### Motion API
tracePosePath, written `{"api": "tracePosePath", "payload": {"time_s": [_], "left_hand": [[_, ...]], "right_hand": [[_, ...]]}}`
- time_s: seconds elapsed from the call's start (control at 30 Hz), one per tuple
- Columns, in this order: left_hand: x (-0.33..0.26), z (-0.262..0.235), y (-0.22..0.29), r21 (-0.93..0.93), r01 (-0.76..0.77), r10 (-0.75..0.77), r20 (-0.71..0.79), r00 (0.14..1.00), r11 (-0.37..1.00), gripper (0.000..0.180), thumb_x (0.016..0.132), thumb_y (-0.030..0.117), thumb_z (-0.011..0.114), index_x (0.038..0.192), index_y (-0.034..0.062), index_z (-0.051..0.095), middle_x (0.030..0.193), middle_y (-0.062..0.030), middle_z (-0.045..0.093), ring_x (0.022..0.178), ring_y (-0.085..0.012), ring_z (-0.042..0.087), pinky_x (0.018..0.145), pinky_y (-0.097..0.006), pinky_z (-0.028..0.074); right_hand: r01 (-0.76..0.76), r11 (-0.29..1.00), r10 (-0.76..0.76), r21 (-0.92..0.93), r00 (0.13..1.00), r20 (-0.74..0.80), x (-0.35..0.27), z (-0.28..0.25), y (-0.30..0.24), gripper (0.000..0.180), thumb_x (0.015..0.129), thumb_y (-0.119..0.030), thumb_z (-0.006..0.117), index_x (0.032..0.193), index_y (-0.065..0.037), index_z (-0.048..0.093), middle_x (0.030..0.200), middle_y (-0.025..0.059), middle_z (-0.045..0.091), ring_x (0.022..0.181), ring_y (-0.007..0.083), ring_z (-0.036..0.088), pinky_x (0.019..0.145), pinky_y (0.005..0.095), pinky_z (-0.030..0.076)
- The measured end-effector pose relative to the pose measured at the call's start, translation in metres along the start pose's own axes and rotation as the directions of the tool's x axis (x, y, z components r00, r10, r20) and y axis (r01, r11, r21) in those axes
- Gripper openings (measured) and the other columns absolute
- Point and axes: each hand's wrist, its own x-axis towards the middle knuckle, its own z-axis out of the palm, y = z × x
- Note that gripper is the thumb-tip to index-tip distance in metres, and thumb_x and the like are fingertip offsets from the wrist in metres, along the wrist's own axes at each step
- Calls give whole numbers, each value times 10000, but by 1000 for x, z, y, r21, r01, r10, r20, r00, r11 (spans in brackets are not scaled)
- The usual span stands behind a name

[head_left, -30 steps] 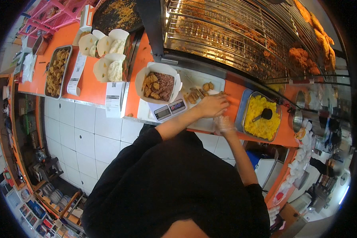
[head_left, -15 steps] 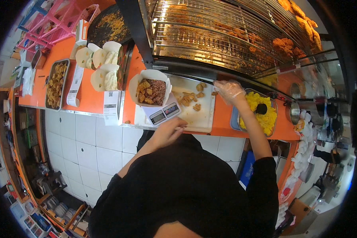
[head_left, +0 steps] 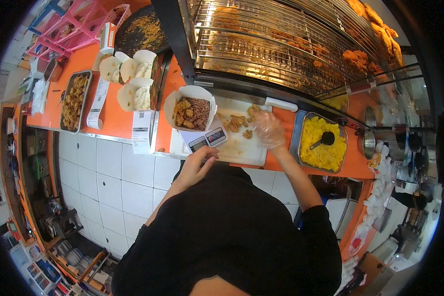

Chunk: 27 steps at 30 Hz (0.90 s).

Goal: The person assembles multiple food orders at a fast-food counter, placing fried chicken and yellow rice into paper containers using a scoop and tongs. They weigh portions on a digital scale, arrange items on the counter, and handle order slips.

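Two hands split now: the gloved right hand [head_left: 267, 129] has dropped back from the warmer onto the board [head_left: 241, 148], fingers curled loosely over the chicken pieces [head_left: 238, 123], while the bare left hand [head_left: 196, 165] rests open and empty near the scale [head_left: 205, 139], box [head_left: 190, 111] just beyond.

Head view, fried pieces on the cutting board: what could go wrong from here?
1. The paper box stands on a small scale that overhangs the counter edge near the bare left hand; a nudge could tip it.
2. The gloved right hand works the fried pieces on the white cutting board; loose bits could slide off.
3. Its forearm passes close to the tray of yellow rice.
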Motion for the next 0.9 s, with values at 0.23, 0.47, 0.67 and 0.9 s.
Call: {"api": "tracePosePath", "payload": {"time_s": [0.23,0.47,0.67,0.9], "left_hand": [[2,-3,3,48,-7,5,38,999,999,186,967,110,547,1128,21,577,940,-130,659,885,-264,674,794,-353,532],[-9,-18,-11,95,-17,34,-181,983,995,171,974,102,523,1094,-1,585,889,-119,655,862,-225,659,763,-334,520],[25,-68,-22,121,3,84,-706,704,993,233,974,143,548,1156,-2,564,1039,-134,610,842,-226,629,767,-307,508],[51,-88,-6,186,172,-36,-573,819,967,284,986,220,554,1145,-15,565,1009,-151,617,878,-247,664,696,-361,545]], "right_hand": [[13,997,-13,77,1000,-1,7,27,-56,456,795,-418,682,1199,-217,616,1208,138,560,1130,373,528,951,489,441],[-67,986,42,155,986,160,0,81,-36,312,834,-345,644,1097,-178,639,1112,59,624,1033,301,595,809,416,519],[-543,479,521,690,808,274,54,-41,-61,234,936,-301,582,1087,-126,621,987,65,641,871,203,629,762,344,519],[-366,824,236,433,916,325,162,-104,-149,328,984,-324,474,1179,-86,586,988,174,674,944,367,644,822,450,501]]}}
